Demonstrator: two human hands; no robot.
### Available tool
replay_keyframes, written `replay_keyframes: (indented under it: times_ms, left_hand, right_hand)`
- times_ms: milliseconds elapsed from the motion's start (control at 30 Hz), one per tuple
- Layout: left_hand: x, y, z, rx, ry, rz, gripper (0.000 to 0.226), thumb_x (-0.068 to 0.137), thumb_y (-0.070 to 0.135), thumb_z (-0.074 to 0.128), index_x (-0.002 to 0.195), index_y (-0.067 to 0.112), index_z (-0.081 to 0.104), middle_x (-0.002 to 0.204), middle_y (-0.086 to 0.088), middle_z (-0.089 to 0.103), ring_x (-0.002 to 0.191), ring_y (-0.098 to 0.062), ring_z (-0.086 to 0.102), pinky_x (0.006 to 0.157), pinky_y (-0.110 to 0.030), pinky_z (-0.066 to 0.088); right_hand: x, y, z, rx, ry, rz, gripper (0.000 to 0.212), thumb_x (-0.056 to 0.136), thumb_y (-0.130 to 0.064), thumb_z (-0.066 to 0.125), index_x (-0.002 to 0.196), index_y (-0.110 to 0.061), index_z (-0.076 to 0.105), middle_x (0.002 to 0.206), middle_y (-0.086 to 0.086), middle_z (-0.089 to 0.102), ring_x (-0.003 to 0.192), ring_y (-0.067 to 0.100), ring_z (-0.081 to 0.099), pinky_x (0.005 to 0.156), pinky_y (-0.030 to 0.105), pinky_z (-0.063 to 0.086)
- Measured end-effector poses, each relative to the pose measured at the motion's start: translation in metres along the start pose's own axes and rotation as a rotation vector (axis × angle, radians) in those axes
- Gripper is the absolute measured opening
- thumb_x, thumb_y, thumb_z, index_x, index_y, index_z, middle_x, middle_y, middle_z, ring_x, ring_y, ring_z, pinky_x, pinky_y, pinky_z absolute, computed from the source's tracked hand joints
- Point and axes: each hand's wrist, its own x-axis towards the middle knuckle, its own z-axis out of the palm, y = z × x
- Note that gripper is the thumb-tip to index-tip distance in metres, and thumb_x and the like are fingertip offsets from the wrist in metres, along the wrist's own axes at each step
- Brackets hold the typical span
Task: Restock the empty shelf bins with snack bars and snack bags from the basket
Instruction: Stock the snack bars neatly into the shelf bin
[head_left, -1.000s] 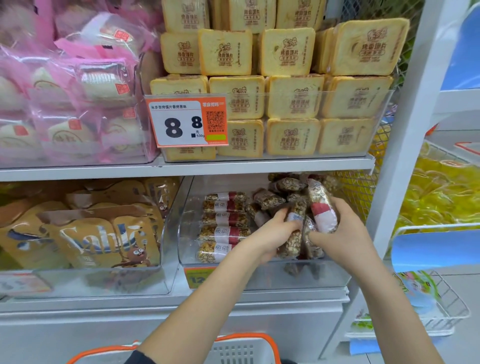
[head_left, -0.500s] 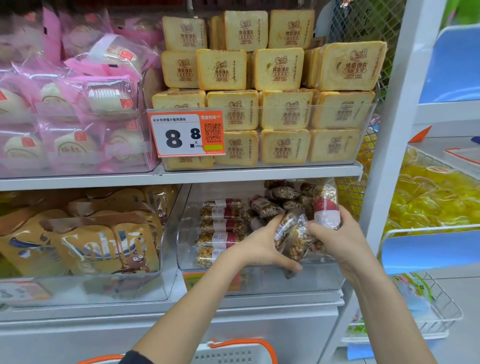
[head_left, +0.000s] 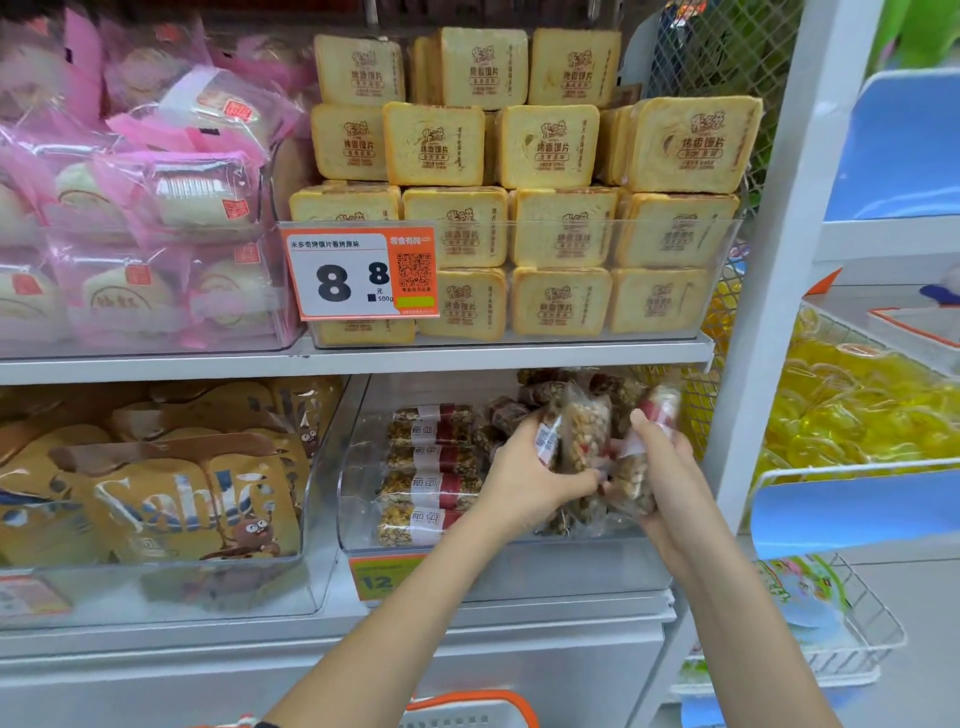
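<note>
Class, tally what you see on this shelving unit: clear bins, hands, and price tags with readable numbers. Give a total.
Clear bins: 4
Hands: 2, left hand and right hand, both holding snack bars
Readable price tags: 2
Total: 8

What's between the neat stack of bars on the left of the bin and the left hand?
In the head view, a loose heap of dark bars lies between the stacked bars and the left hand, inside the clear bin.

Bright, even shop light with barely any shadows, soft glare on the pink-wrapped cakes (head_left: 156, 208), slight overall blur, and wide-angle bending of the white shelf upright (head_left: 769, 270).
</note>
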Motion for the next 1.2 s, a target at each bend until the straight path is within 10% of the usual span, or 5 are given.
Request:
replay_keyframes:
  times_ms: [167, 467, 700, 967, 1200]
  left_hand:
    - [0.005, 0.009, -0.018, -0.044, 0.032, -0.151, 0.051, 0.065, 0.035, 0.08, 0.109, 0.022, 0.058, 0.102, 0.007, 0.067, 0.091, -0.008, 0.063, 0.073, -0.023, 0.052]
    - [-0.021, -0.002, -0.117, 0.03, 0.176, -0.31, 0.06, 0.084, 0.041, 0.06, 0.134, 0.012, 0.043, 0.123, 0.004, 0.054, 0.114, -0.016, 0.052, 0.087, -0.028, 0.042]
    - [-0.041, -0.012, -0.109, 0.986, 0.112, -0.111, 0.054, 0.102, 0.034, 0.026, 0.149, 0.01, 0.016, 0.157, -0.02, -0.002, 0.144, -0.037, -0.005, 0.116, -0.044, 0.002]
    - [-0.03, -0.037, -0.11, 1.216, -0.088, 0.121, 0.052, 0.098, 0.044, 0.026, 0.149, 0.035, 0.021, 0.155, 0.012, 0.023, 0.145, -0.024, -0.014, 0.113, -0.052, 0.004]
    - [-0.03, -0.048, -0.1, 1.127, 0.069, 0.145, 0.061, 0.075, 0.066, 0.033, 0.112, 0.031, 0.067, 0.12, 0.012, 0.063, 0.142, -0.026, 0.021, 0.103, -0.058, 0.031]
  right_hand:
    - [-0.008, 0.005, 0.012, -0.229, -0.222, -0.01, 0.08, 0.076, -0.034, 0.057, 0.146, -0.043, 0.018, 0.138, -0.009, 0.043, 0.122, 0.015, 0.047, 0.1, 0.041, 0.041]
    - [-0.021, 0.051, 0.095, -0.051, -0.581, 0.159, 0.063, 0.092, -0.03, 0.052, 0.143, -0.05, 0.021, 0.142, -0.007, 0.048, 0.121, 0.017, 0.055, 0.096, 0.043, 0.05]
    - [-0.009, 0.072, 0.129, -0.282, -0.574, 0.156, 0.055, 0.101, -0.031, 0.032, 0.152, -0.027, 0.013, 0.156, -0.003, 0.019, 0.142, 0.02, 0.025, 0.114, 0.04, 0.029]
    - [0.02, 0.064, 0.119, -0.845, -0.622, -0.046, 0.025, 0.097, -0.008, 0.038, 0.104, -0.008, 0.062, 0.096, 0.011, 0.064, 0.085, 0.019, 0.057, 0.064, 0.025, 0.041]
    - [0.047, 0.032, 0.069, -1.029, 0.164, -0.598, 0.041, 0.079, -0.019, 0.066, 0.119, -0.014, 0.06, 0.106, 0.016, 0.066, 0.093, 0.035, 0.062, 0.069, 0.037, 0.051]
